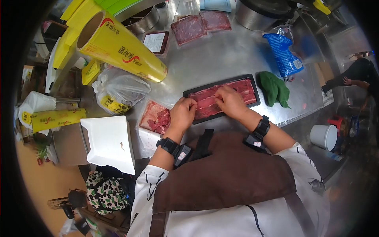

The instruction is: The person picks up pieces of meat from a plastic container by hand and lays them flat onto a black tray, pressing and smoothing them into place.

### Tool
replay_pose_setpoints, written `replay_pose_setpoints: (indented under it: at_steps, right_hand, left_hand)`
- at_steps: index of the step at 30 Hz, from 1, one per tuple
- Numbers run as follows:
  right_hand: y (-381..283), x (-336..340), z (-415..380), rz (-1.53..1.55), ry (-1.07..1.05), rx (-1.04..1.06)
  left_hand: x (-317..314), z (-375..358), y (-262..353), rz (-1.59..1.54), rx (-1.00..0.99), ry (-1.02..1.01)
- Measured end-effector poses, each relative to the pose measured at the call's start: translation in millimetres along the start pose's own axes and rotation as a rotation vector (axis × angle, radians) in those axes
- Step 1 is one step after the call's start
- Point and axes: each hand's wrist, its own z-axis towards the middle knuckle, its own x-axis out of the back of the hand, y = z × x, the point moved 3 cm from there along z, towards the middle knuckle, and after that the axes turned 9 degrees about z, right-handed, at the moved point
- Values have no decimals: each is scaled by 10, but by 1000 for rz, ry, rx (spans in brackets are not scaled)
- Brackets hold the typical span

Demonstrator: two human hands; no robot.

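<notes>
A long black tray (258,94) lies on the steel table in front of me, filled with rows of thin red meat slices (242,87). My left hand (184,113) is at the tray's left end, its fingertips pinched on the edge of a meat slice. Over the middle of the tray, my right hand (230,102) has thumb and fingers pinched together on the meat. The fingertips partly hide what they grip. Just left of my left hand sits an opened pack with red meat pieces (160,120) in it.
Right of the tray lie a green cloth (273,89) and a blue packet (284,55). Sealed meat packs (188,29) are at the back. A yellow film roll (130,51), a plastic bag (118,89) and a white tub (110,142) stand left. Other people are at both sides.
</notes>
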Motion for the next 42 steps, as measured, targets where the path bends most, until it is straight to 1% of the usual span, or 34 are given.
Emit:
replay_pose_setpoints:
  at_steps: [2, 5, 8, 9, 12, 15, 18, 22, 25, 28, 31, 33, 36, 39, 42]
  right_hand:
    - [15, 0, 9, -7, 1, 16]
    - [70, -22, 16, -12, 4, 46]
    - [83, -32, 14, -29, 7, 47]
    - [60, -11, 29, -30, 4, 41]
    - [43, -4, 35, -26, -11, 18]
    - [48, -32, 33, -23, -19, 10]
    - [46, -16, 42, -35, -15, 12]
    - [70, 45, 16, 2, 16, -31]
    - [154, 56, -1, 114, 6, -134]
    - [227, 70, -22, 231, -1, -314]
    - [271, 102, -30, 225, -7, -318]
    - [261, 107, -39, 173, -6, -264]
    - [163, 132, -35, 80, 27, -162]
    - [121, 155, -28, 20, 39, -55]
    - [100, 142, -46, -58, 34, 77]
  left_hand:
    - [-29, -3, -30, 3, -20, 3]
    - [8, -6, -60, -135, 77, -17]
    - [11, -46, -188, -198, 174, 65]
    - [142, -47, -91, -131, 197, 53]
    - [302, -78, 67, -43, -286, 179]
    - [307, -113, 214, 90, -426, -18]
    - [164, -158, 114, 198, -458, -83]
    - [175, -165, 93, 238, -488, -81]
    - [172, -169, 100, 245, -485, -85]
    - [178, -167, 111, 245, -483, -92]
    - [192, -162, 119, 231, -481, -101]
    - [187, -166, 126, 224, -469, -116]
    - [217, -171, 187, 276, -478, -55]
    - [201, -176, 222, 268, -559, -60]
    - [99, -168, 235, 269, -624, -171]
